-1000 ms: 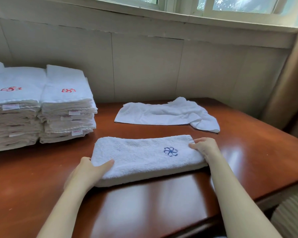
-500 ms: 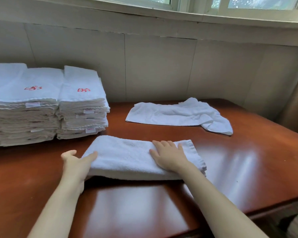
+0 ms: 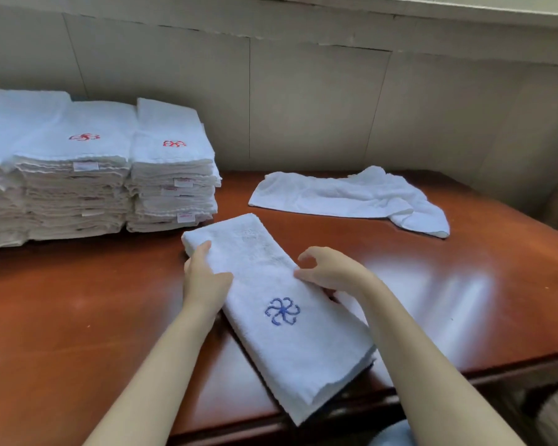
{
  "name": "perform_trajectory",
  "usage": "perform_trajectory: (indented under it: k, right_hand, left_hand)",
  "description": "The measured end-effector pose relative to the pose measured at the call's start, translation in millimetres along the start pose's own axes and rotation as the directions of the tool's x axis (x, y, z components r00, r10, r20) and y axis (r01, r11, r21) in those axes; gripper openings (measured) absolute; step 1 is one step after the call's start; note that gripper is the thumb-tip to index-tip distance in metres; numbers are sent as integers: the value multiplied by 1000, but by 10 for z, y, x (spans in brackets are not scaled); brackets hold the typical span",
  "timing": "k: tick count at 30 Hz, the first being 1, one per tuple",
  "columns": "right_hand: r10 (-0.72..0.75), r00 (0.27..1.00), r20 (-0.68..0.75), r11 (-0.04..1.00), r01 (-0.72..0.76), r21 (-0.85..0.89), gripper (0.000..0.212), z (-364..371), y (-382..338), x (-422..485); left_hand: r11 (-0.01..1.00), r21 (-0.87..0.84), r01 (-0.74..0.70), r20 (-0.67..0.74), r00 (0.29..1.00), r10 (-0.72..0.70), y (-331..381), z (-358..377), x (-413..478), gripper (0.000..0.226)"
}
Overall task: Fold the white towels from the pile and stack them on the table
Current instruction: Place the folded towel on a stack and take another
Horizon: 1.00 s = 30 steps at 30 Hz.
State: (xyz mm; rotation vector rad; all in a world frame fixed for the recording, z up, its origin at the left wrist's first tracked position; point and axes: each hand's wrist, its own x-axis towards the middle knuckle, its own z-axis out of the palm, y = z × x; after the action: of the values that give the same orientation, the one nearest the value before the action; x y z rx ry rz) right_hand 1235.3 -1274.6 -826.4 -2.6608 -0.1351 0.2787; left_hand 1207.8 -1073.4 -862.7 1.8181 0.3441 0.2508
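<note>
A folded towel [image 3: 277, 304], marked with a blue emblem, is laid slantwise on the worktop [image 3: 78, 317], with its near corner carried out over the front edge. The left grip [image 3: 205, 281] is laid open on the towel's left long edge, fingers fairly straight and thumb spread on top. The right grip [image 3: 329, 272] is set at the opposite edge with the thumb touching the cloth and the fingers curled, though whether anything is pinched cannot be told. The towel is judged soft, thick, light and limp. It would sag if taken by one corner, so it is best lifted from both long edges near the middle, with the layers kept together. One folded towel is counted at hand, and one loose towel [image 3: 345, 194] is seen crumpled behind it, well apart. Three stacks [image 3: 171, 175] of folded towels are counted at the back left, the leftmost cut off at the edge of the view.
</note>
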Motion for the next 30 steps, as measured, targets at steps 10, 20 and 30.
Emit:
perform_trajectory:
  k: [10,20,30]
  right_hand:
    - [-91,977,192,929,14,371,79,94,-101,-52]
    - [-286,901,326,646,-70,760,45,165,-266,52]
    - [-421,880,219,618,101,780,69,239,-712,-9]
  left_hand:
    - [990,-49,135,84,988,-130,-32,-357,127,62]
    - [994,40,100,486,867,-107,65,-628,-29,59]
    - [998,-58,29,328,945,-8,145,-1163,-160,60]
